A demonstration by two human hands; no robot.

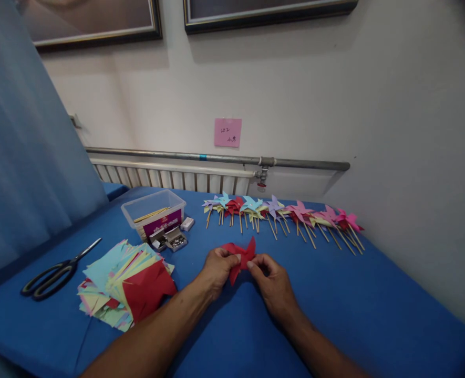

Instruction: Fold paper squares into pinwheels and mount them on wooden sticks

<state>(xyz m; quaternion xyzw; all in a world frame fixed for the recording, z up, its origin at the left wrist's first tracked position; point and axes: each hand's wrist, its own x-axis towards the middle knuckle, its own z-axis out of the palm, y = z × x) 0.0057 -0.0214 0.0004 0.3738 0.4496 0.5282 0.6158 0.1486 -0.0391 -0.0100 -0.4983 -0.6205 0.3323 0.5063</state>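
Observation:
Held up over the blue table is a red paper pinwheel point(248, 253) with its corners folded in toward the middle. My left hand point(219, 268) pinches it from the left, the thumb pressing near its centre. From the right, the thumb and forefinger of my right hand point(272, 283) close on its edge near the middle. Whether a pin sits in the centre is hidden by my fingers. No stick shows on this pinwheel. By my left forearm lies a pile of cut coloured paper squares point(117, 278), with a red sheet point(147, 289) on top.
Black-handled scissors point(59, 273) lie far left. A clear plastic box point(127, 212) holding wooden sticks point(151, 215) stands behind the paper, with small open boxes of metal pins point(176, 240) in front. Finished pinwheels on sticks point(274, 206) line the back edge, below a radiator point(177, 178) and pipe.

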